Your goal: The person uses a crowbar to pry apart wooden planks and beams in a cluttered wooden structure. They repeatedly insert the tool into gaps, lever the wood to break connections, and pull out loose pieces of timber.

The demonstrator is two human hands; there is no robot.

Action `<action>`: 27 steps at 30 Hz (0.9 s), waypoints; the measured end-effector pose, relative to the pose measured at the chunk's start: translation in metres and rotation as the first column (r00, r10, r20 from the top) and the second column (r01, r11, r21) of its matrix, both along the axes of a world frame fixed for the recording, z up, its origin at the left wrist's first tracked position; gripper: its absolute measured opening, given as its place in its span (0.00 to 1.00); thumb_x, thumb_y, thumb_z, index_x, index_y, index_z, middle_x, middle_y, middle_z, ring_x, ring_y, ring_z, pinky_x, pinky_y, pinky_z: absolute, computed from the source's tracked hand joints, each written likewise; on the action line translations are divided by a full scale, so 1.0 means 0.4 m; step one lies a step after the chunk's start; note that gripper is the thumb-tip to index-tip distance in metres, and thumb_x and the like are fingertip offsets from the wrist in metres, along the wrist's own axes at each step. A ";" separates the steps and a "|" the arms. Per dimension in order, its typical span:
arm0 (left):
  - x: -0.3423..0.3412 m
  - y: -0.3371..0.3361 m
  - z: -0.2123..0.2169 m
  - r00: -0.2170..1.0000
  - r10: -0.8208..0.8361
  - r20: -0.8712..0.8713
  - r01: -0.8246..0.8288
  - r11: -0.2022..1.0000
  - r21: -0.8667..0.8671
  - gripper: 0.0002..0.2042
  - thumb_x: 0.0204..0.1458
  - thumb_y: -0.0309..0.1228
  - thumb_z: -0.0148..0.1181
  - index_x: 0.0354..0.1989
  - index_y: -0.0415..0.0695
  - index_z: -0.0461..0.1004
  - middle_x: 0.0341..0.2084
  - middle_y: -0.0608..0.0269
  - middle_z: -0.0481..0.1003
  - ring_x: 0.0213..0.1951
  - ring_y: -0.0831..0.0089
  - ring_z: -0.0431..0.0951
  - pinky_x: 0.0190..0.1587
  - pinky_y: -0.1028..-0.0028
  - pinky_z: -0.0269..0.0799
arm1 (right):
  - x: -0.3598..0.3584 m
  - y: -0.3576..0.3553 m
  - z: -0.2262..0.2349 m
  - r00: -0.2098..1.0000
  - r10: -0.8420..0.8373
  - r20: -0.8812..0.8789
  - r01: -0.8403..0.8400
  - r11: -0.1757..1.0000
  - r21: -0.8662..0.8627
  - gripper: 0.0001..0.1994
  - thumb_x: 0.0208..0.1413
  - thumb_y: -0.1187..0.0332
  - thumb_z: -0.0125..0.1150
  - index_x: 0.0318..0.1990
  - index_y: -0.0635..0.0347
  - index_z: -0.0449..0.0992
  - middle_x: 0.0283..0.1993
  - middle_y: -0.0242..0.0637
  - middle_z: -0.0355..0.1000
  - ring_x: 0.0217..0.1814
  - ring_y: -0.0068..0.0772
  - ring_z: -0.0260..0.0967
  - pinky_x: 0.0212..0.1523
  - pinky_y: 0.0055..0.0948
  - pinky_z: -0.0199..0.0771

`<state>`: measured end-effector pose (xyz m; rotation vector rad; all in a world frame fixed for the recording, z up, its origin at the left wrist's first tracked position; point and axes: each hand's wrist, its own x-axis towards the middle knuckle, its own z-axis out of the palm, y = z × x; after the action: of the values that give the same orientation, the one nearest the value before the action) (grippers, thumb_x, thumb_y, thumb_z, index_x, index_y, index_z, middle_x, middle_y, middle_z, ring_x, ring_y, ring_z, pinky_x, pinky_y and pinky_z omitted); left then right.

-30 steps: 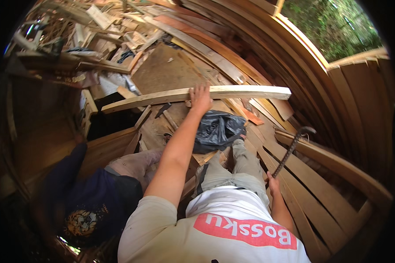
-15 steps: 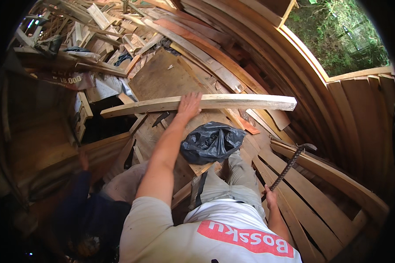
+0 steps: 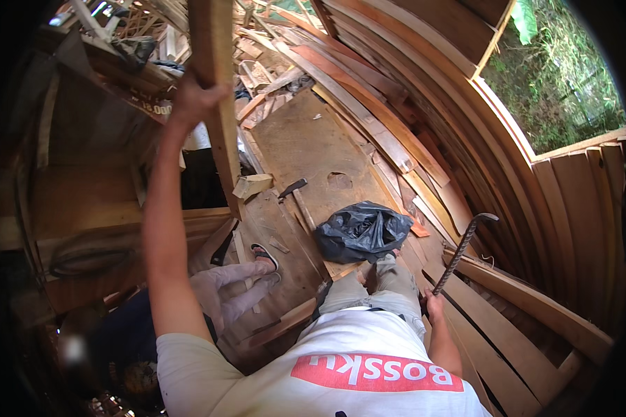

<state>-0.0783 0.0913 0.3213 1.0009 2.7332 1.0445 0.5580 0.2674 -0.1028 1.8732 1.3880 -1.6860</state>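
Observation:
My left hand (image 3: 199, 104), arm stretched forward, is closed round a long wooden beam (image 3: 222, 142) that it holds on end. The beam's top runs out of view, and its lower end is down near a small wood block (image 3: 252, 185). Low at my right side, my right hand (image 3: 434, 306) grips a ribbed steel pry bar (image 3: 458, 256) with a bent, flattened tip pointing up. A black plastic bag (image 3: 362, 233) rests open in front of my legs. Beyond the bag lies a hammer (image 3: 293, 188) with a dark head.
A co-worker (image 3: 219, 288) in a dark top and sandals is close on my left. Scrap wood (image 3: 257, 73) is heaped at the far end. Stacked planks (image 3: 368, 118) line the right wall, below a window opening (image 3: 549, 83). Loose boards (image 3: 487, 333) with gaps lie at my right.
My left hand has swung the beam from lying crosswise to standing on end at the left, uncovering the hammer and wood block. My right hand still holds the pry bar. The view has shifted left.

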 end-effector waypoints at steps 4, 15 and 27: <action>-0.036 -0.191 0.197 1.000 -0.003 -0.005 0.004 0.966 0.259 0.23 0.50 0.37 0.61 0.50 0.33 0.70 0.38 0.55 0.74 0.40 0.68 0.76 0.47 0.69 0.71 | -0.061 0.008 0.076 0.995 0.051 -0.087 -0.049 0.999 0.019 0.15 0.56 0.59 0.63 0.25 0.62 0.73 0.22 0.33 0.69 0.24 0.27 0.66 0.27 0.30 0.64; 0.112 -0.523 0.757 0.837 -0.541 -0.083 0.452 0.598 0.662 0.31 0.49 0.54 0.46 0.47 0.35 0.65 0.32 0.51 0.64 0.35 0.60 0.67 0.46 0.63 0.64 | -0.077 0.008 0.047 0.956 0.258 -0.139 -0.235 0.958 0.162 0.17 0.56 0.61 0.61 0.19 0.61 0.71 0.14 0.33 0.65 0.16 0.28 0.64 0.21 0.32 0.64; 0.195 -0.532 0.210 0.976 0.212 0.045 -0.043 -0.013 0.999 0.36 0.54 0.68 0.39 0.47 0.42 0.70 0.33 0.54 0.73 0.34 0.57 0.72 0.43 0.59 0.70 | -0.233 0.082 0.246 0.842 0.526 -0.118 -0.384 0.739 0.553 0.24 0.53 0.56 0.64 0.18 0.69 0.66 0.15 0.39 0.59 0.19 0.32 0.57 0.26 0.41 0.61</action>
<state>-0.0004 -0.1213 0.4053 0.7175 1.6084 3.2993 0.4646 0.3002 -0.0043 1.3390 2.3771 -1.4303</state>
